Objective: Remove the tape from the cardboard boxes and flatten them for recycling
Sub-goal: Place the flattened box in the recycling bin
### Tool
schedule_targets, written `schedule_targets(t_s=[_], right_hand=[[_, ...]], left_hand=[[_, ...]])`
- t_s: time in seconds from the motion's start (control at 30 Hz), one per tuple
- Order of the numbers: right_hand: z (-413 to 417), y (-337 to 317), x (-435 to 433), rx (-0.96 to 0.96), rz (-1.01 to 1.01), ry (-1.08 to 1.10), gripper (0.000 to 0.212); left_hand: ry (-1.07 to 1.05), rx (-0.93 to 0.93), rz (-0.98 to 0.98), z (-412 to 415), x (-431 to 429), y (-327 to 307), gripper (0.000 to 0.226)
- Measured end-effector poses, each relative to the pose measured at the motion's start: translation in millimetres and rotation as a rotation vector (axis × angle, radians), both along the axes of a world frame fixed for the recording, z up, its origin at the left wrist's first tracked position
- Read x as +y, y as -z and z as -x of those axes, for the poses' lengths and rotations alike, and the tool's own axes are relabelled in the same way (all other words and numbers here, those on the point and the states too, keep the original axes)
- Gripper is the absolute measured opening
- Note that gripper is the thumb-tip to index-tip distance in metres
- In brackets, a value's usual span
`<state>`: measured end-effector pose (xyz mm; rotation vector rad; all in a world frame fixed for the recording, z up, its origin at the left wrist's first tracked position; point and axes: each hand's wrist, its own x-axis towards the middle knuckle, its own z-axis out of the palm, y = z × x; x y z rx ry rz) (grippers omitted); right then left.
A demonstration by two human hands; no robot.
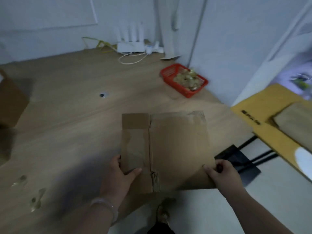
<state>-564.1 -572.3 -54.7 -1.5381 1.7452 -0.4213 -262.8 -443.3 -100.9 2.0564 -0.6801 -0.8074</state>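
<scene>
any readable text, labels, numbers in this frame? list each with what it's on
Nothing can be read.
Yellow board: a row of black marks near its edge, too blurred to read.
Box: no print on the face that shows, only tape remains.
Router: no legible label.

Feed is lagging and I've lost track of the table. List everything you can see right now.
flat cardboard: one, brown, held over the table's near edge
table: one, light wood, under everything
basket: one, red, far right, holding yellowish scraps
router: one, white, far edge by the wall
cardboard box: one, brown, left edge
bench: one, yellow, right of table
left hand: grips cardboard's near-left edge
right hand: pinches its near-right corner
</scene>
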Motion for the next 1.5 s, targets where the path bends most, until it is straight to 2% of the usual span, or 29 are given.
schedule_targets(t_s=[0.17,0.33,0.47,0.57,0.77,0.93,1.17,1.5], right_hand=[[76.1,-32.9,24.4,-0.049,0.07,0.177,0.027],[157.7,-62.5,42.3,-0.128,0.156,0.305,0.015],[239.4,-78.3,48.4,-0.16,0.197,0.406,0.013],[313.8,-86.1,47.1,-0.172,0.225,0.489,0.02],[465.7,-97.5,45.2,-0.175,0.294,0.616,0.018],[559.7,-103.0,28.1,-0.115,0.323,0.65,0.018],[619.2,-88.5,-32.8,-0.136,0.296,0.637,0.018],[653.6,-66.4,-196.7,-0.102,0.223,0.522,0.02]], left_hand=[[0.159,-0.021,0.166,61.3,-30.1,-22.0,0.071],[0.319,-0.043,0.194,139.9,-62.0,-57.6,0.076],[0.418,-0.153,0.211,223.3,-87.8,-86.5,0.079],[0.495,-0.136,0.212,300.3,-108.0,-99.2,0.078],[0.632,-0.079,0.23,460.6,-143.1,-104.6,0.086],[0.687,-0.024,0.231,556.8,-168.4,-103.2,0.084],[0.684,0.006,0.176,615.9,-225.8,-95.1,0.089],[0.545,0.039,0.005,643.6,-351.4,-67.5,0.093]])
